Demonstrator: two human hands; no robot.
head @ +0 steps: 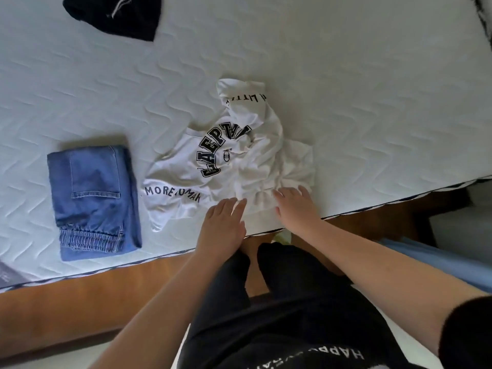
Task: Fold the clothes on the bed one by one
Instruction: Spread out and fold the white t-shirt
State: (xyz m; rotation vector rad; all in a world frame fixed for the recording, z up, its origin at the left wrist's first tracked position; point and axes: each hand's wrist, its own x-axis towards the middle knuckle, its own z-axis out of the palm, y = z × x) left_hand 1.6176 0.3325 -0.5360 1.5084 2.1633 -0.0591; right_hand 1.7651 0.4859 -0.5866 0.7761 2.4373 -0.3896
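Black garment [117, 14] at far left cut off by the top edge. Dark strip [483, 16] at far right cut by the right edge, too little to identify. Grey patch [10, 274] at near left clipped by the left edge, unreadable. White shirt [229, 161] crumpled, lettering partly lost in folds. Near hem hidden under left hand [225, 222] and right hand [294, 206], both slightly blurred. Blue fabric [436, 259] at near right cut off.

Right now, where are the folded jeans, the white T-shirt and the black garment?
folded jeans [93, 201], head view, back pocket panel.
white T-shirt [221, 153], head view, printed chest lettering.
black garment [117, 14], head view, middle of the heap.
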